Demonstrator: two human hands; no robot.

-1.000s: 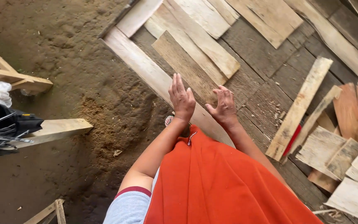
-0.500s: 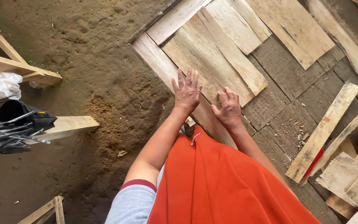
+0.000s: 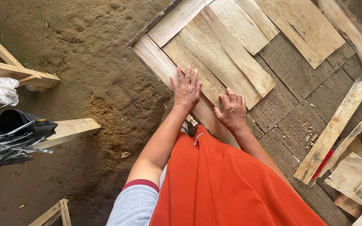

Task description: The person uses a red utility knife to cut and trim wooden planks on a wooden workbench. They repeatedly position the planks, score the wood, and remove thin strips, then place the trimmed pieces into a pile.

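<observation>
The long pale plank (image 3: 181, 79) lies flat at the left edge of a stack of boards (image 3: 227, 54) on the dark plank floor (image 3: 290, 121), next to the dirt ground (image 3: 84, 62). Your left hand (image 3: 187, 90) presses flat on it, fingers spread, gripping nothing. Your right hand (image 3: 232, 111) rests just beside, fingers slightly curled on the same plank, also holding nothing. Loose wood offcuts (image 3: 336, 129) lie well apart to your right, and a black bag (image 3: 13, 129) sits far left.

Soft, even daylight, faint shadows, no glare; sharp throughout, with slight wide-angle stretch at edges.
</observation>
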